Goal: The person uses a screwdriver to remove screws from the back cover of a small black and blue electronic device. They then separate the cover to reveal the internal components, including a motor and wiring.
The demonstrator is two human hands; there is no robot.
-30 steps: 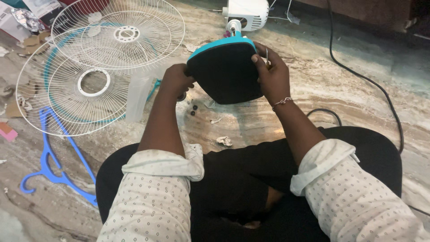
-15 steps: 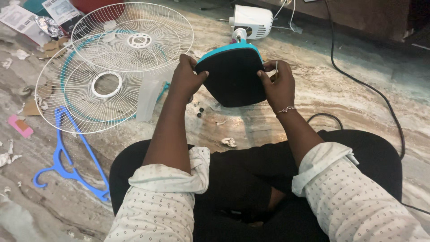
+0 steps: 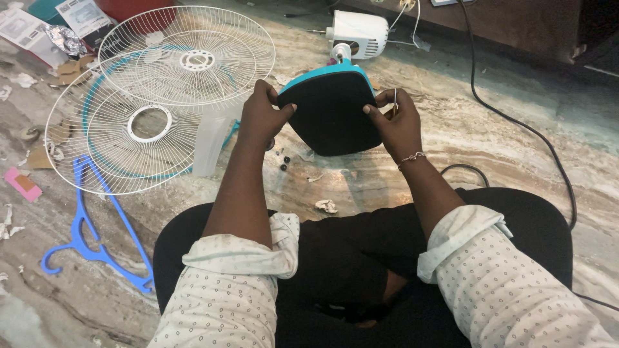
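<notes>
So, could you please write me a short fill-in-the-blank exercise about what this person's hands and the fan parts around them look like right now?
1. Both hands, the left hand and the right hand, grip the black fan base, which has a ____ rim.
2. The two white wire fan guards lie on the person's ____ side.
3. The plastic hanger on the floor is ____ in colour.
4. The white fan motor lies ____ the base, farther from the person.

Missing words: teal; left; blue; beyond
</notes>
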